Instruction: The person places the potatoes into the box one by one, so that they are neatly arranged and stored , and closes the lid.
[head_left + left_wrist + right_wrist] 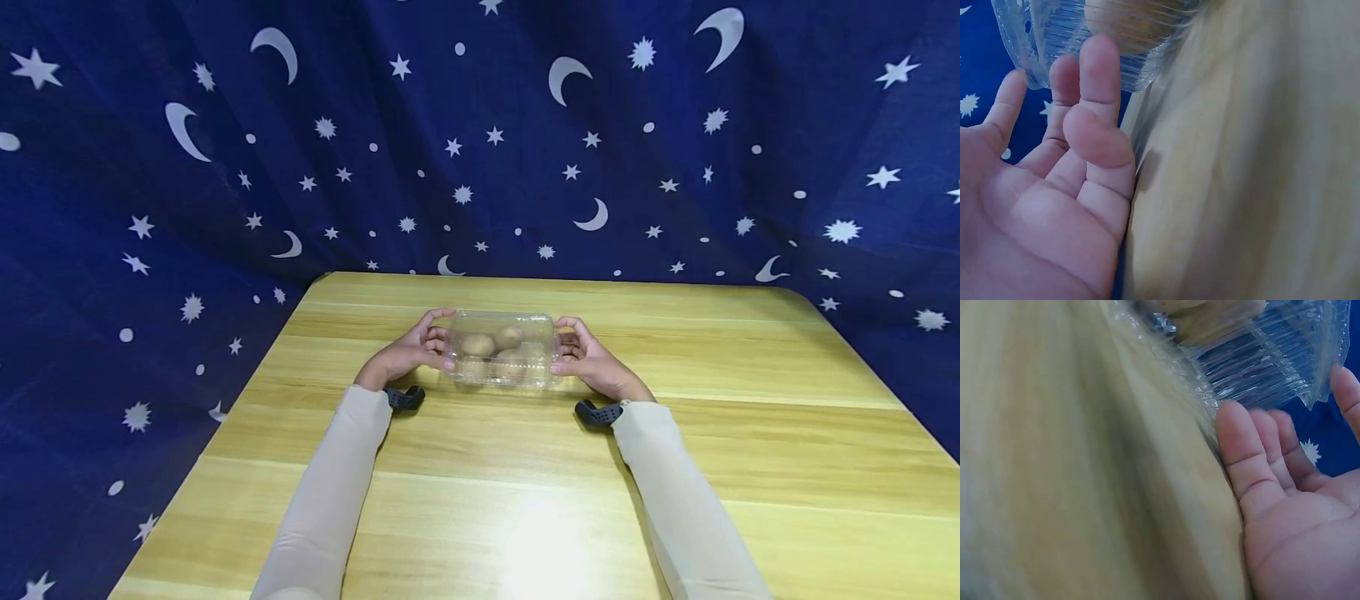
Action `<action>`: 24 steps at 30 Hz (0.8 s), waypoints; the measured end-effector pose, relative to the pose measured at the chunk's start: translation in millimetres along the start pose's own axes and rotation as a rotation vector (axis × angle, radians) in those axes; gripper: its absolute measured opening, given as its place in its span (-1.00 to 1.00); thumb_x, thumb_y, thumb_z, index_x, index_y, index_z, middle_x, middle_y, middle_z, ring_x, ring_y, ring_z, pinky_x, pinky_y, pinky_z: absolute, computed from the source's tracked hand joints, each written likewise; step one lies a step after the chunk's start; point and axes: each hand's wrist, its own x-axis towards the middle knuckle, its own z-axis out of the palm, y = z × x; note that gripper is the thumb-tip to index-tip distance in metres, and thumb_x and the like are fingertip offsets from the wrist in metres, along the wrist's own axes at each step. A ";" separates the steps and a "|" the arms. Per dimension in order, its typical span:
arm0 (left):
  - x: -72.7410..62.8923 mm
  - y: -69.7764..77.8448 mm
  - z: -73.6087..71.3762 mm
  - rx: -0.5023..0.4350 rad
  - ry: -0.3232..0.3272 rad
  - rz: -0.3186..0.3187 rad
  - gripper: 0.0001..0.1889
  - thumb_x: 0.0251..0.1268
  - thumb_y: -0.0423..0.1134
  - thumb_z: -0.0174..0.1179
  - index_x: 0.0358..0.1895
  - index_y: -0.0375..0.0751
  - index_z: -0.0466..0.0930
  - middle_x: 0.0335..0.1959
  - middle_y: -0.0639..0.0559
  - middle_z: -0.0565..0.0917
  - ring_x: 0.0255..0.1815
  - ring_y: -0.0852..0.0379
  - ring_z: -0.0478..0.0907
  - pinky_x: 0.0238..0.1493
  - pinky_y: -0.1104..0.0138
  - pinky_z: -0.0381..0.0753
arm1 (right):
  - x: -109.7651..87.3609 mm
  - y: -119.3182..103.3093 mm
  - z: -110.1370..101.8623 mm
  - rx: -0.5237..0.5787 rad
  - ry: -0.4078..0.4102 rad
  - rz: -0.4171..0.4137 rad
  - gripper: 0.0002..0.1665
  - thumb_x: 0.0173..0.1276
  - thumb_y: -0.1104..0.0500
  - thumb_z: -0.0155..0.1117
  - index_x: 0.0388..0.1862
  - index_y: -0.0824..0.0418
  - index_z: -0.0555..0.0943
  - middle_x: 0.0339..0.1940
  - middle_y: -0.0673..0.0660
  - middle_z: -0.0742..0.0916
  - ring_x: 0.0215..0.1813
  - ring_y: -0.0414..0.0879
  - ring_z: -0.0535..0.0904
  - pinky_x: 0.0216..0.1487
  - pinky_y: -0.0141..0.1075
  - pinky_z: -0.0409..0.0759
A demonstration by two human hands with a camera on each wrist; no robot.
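A clear plastic clamshell box (501, 321) sits near the middle of the wooden table, its lid down. Several rounded light-brown items (477, 344), like potatoes, lie inside. My left hand (408, 352) holds the box by its left end, thumb at the near corner and index finger at the far corner. At the other end, my right hand (596, 364) grips the box in the same way. In the left wrist view, the left hand's fingertips (1100, 53) reach the ribbed wall. The right wrist view shows bent fingers (1241, 434) beside the opposite wall.
The light wooden table (480, 450) stretches around the box on all sides. Behind it hangs a dark blue curtain (510, 100) with white moons and stars. A black device (405, 398) is worn on the left wrist, and another black device (597, 414) on the right.
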 end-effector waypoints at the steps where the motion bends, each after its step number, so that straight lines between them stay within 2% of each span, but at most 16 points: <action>1: -0.5 0.5 0.0 -0.004 -0.010 -0.003 0.12 0.21 -0.48 0.37 0.78 -0.10 -0.11 0.37 -0.22 0.30 -0.07 0.14 0.42 0.04 0.34 0.58 | 0.0 -0.1 0.3 0.006 -0.003 -0.006 -0.03 0.31 0.49 0.38 0.55 0.37 0.04 0.20 0.31 0.39 0.12 -0.05 0.38 0.08 -0.42 0.58; 4: -1.4 1.2 0.5 -0.008 -0.038 -0.015 0.18 0.24 -0.48 0.36 0.82 -0.01 -0.21 0.38 -0.22 0.29 -0.18 0.19 0.46 0.01 0.34 0.57 | 0.1 0.7 -0.3 0.017 -0.019 -0.022 -0.02 0.33 0.52 0.34 0.58 0.31 0.03 -0.03 0.16 0.40 -0.05 -0.13 0.39 -0.02 -0.40 0.58; 9: -0.8 1.3 1.6 -0.001 -0.064 -0.018 0.19 0.26 -0.48 0.34 0.83 0.07 -0.24 0.19 -0.12 0.30 -0.41 0.27 0.30 -0.31 0.42 0.40 | -0.4 1.6 -2.0 0.038 -0.058 -0.022 0.02 0.35 0.51 0.33 0.63 0.20 0.00 -0.16 0.06 0.45 -0.17 -0.19 0.44 -0.05 -0.38 0.59; 12: -0.3 0.9 2.0 -0.004 -0.079 -0.021 0.19 0.28 -0.49 0.32 0.83 0.10 -0.25 0.10 -0.08 0.32 -0.47 0.29 0.25 -0.43 0.44 0.35 | -1.0 1.0 -3.0 0.049 -0.089 -0.012 0.08 0.37 0.50 0.34 0.68 0.15 -0.04 -0.26 0.01 0.51 -0.26 -0.21 0.49 -0.13 -0.37 0.61; 15: 0.0 0.2 2.1 -0.009 -0.087 -0.029 0.18 0.30 -0.50 0.31 0.83 0.13 -0.25 -0.05 -0.03 0.39 -0.47 0.28 0.33 -0.47 0.43 0.44 | -1.5 -0.4 -4.3 0.034 -0.126 0.006 0.19 0.41 0.46 0.36 0.77 0.12 -0.13 -0.38 -0.02 0.55 -0.39 -0.22 0.49 -0.30 -0.41 0.59; 19: -0.2 0.5 2.6 -0.023 -0.082 -0.047 0.17 0.32 -0.52 0.29 0.83 0.17 -0.24 -0.30 0.04 0.45 -0.51 0.27 0.36 -0.51 0.45 0.41 | -1.6 -3.6 -4.7 -0.018 -0.169 0.037 0.33 0.42 0.38 0.40 0.84 0.06 -0.30 -0.49 -0.04 0.56 -0.52 -0.21 0.41 -0.45 -0.43 0.51; 24: 0.0 2.9 3.2 -0.018 -0.090 -0.084 0.18 0.33 -0.53 0.27 0.83 0.20 -0.28 -0.42 0.07 0.60 -0.54 0.24 0.53 -0.58 0.50 0.32 | -2.2 -8.2 -3.0 -0.055 -0.190 0.063 0.40 0.38 0.39 0.38 0.84 0.03 -0.38 -0.56 -0.06 0.56 -0.54 -0.23 0.39 -0.45 -0.43 0.46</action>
